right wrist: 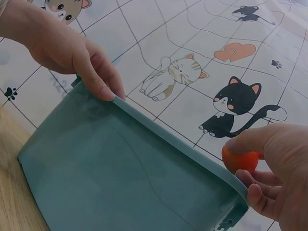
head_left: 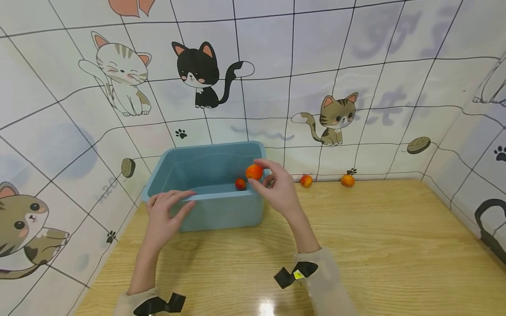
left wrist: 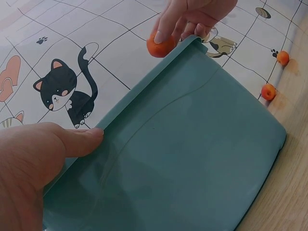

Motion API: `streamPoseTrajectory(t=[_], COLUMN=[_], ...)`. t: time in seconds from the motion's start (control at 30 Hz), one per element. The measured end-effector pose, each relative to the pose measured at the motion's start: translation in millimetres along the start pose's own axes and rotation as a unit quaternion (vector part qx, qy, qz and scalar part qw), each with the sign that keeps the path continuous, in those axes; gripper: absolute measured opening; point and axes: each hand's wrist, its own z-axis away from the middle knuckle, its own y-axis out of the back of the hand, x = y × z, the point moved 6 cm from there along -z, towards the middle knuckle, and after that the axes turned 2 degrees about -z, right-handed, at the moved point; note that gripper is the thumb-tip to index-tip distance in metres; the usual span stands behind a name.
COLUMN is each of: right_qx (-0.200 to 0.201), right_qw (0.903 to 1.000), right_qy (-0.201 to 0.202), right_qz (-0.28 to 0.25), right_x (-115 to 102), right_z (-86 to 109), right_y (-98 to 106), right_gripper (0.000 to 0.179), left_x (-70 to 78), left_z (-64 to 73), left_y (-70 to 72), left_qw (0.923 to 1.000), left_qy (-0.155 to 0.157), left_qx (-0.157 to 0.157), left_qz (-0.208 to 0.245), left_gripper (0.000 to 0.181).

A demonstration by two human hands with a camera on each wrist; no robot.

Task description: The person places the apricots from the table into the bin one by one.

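Observation:
Near the wall stands a blue-green plastic bin [head_left: 223, 213]. My left hand [head_left: 164, 219] grips its near rim toward the left, fingers over the inner side and thumb on the outer side. Above the bin's right end, my right hand [head_left: 278, 186] pinches a small round orange-red fruit [head_left: 254, 172] between thumb and fingers. In the right wrist view, this fruit [right wrist: 239, 159] is held just beyond the rim, with the lower fingers close to the bin's corner. Inside the bin lies a red fruit [head_left: 240, 184], partly cut off from view by the near wall.
Two more orange-red fruits, one nearer [head_left: 306, 180] and one farther right [head_left: 348, 180], lie on the wooden table [head_left: 375, 245] against the back wall. Cat-patterned sheeting [head_left: 269, 101] encloses the table at the back and sides. A black curved object [head_left: 492, 219] shows at the right edge.

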Motion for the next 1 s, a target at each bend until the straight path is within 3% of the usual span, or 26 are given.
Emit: streamPoseTrajectory(t=[1.0], right_qx=[-0.002], right_qw=[1.0], right_qy=[0.006], right_qz=[0.001], right_x=[-1.5], right_z=[2.4], right_y=[5.9], right_gripper=[0.043], left_x=[0.2], left_z=[-0.7], left_y=[-0.2], left_qw=[1.0], left_qy=[0.002], left_qx=[0.001], left_qz=[0.002], left_gripper=[0.027])
